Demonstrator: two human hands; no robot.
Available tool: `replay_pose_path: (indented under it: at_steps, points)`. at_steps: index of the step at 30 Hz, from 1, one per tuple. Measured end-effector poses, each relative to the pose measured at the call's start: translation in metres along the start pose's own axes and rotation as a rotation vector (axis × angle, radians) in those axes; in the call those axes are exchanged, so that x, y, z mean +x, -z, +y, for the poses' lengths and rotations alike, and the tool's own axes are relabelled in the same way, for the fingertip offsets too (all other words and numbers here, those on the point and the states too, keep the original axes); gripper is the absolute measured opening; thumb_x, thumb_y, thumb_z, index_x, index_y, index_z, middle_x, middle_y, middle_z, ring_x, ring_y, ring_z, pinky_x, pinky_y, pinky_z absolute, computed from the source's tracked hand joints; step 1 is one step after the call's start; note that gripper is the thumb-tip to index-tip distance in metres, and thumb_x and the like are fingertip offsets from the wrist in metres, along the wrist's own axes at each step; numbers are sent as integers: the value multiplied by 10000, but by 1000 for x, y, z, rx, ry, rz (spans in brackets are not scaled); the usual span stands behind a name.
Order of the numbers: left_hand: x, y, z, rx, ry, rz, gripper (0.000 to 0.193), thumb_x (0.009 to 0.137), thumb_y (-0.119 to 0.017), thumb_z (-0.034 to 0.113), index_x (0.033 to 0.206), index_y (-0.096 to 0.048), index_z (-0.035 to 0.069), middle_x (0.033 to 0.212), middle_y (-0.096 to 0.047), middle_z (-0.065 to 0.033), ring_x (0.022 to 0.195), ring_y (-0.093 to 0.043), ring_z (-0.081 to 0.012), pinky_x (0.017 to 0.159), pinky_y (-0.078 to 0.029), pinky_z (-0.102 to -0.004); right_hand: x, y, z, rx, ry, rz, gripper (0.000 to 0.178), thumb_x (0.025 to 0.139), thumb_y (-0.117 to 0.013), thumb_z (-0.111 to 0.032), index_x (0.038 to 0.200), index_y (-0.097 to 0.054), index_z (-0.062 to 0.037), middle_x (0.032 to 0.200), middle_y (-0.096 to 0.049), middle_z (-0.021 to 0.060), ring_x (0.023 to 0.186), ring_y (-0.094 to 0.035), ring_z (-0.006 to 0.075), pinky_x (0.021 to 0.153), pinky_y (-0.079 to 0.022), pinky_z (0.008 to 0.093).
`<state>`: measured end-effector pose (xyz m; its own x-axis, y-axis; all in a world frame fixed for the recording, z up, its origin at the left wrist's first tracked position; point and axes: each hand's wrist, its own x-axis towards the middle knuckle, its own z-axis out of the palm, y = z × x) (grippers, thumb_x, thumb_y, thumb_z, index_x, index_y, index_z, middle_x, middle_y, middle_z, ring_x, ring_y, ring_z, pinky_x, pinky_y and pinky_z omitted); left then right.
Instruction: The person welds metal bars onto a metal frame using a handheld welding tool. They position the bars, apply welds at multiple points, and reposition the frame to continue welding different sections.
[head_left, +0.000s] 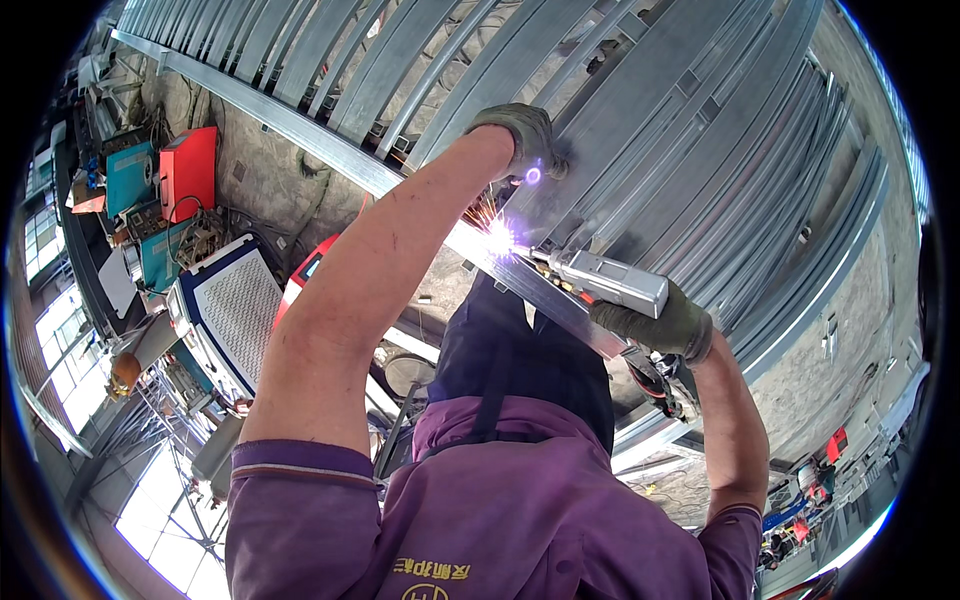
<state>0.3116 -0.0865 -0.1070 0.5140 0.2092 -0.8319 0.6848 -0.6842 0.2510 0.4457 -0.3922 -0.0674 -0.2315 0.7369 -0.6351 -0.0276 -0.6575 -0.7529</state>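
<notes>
My right hand (655, 325), in a dark grey-green work glove, is wrapped round a silver, box-bodied welding gun (615, 283). The gun's tip points left at a metal rail (565, 305), where a bright white-violet weld spot (500, 238) throws orange sparks. Beyond the glare, my left hand (520, 135) in a similar glove has its fingers curled down on the near end of a flat grey metal slat (625, 130) that meets the rail. The glare and the glove hide the fingertips and part of the joint.
Spaced metal slats (390, 70) run from the rail across the far side. More long profiles (775, 210) lie stacked at right. Red machine box (188, 175), teal box (128, 178) and a white-and-blue unit (225, 310) stand at left, with cables on the concrete floor (265, 180).
</notes>
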Motion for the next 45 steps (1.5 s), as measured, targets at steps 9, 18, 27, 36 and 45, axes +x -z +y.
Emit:
replay_pose_path:
  at_steps: [9, 18, 27, 36, 45]
  points:
    - [-1, 5, 5, -4, 24, -65, 684, 1036, -659, 661, 973, -849, 7, 897, -821, -110, 890, -804, -267, 903, -614, -445, -5, 1, 7, -10, -11, 16, 426, 1008, -845, -160, 1402, -726, -51, 1179, -811, 53, 1037, -722, 114, 879, -613, 312]
    - [1, 5, 5, 11, 22, -63, 695, 1026, -672, 670, 943, -841, 0, 860, -800, -119, 840, -788, -269, 897, -601, -456, -8, 1, 8, -27, 5, 22, 439, 1006, -847, -156, 1414, -724, -51, 1185, -808, 48, 1049, -712, 106, 902, -608, 311]
    - [0, 2, 3, -62, 29, -23, 512, 973, -762, 534, 977, -855, 31, 898, -809, -116, 855, -778, -269, 861, -606, -436, -10, 2, 12, 9, -32, 29, 468, 965, -893, -238, 1374, -748, -63, 1209, -823, 75, 1083, -755, 140, 935, -622, 327]
    - [-3, 6, 6, -12, 35, -56, 705, 1031, -652, 687, 957, -843, 13, 872, -805, -107, 899, -794, -283, 925, -596, -463, -12, 2, 9, -40, -36, 17, 405, 1011, -837, -152, 1388, -732, -49, 1185, -807, 58, 1056, -717, 105, 907, -610, 313]
    - [2, 3, 4, -21, 49, -50, 703, 1018, -674, 686, 931, -843, 9, 850, -795, -127, 904, -789, -290, 931, -587, -470, -14, 3, 19, -10, -28, 43, 459, 953, -907, -249, 1349, -762, -68, 1193, -834, 88, 1074, -787, 157, 926, -644, 334]
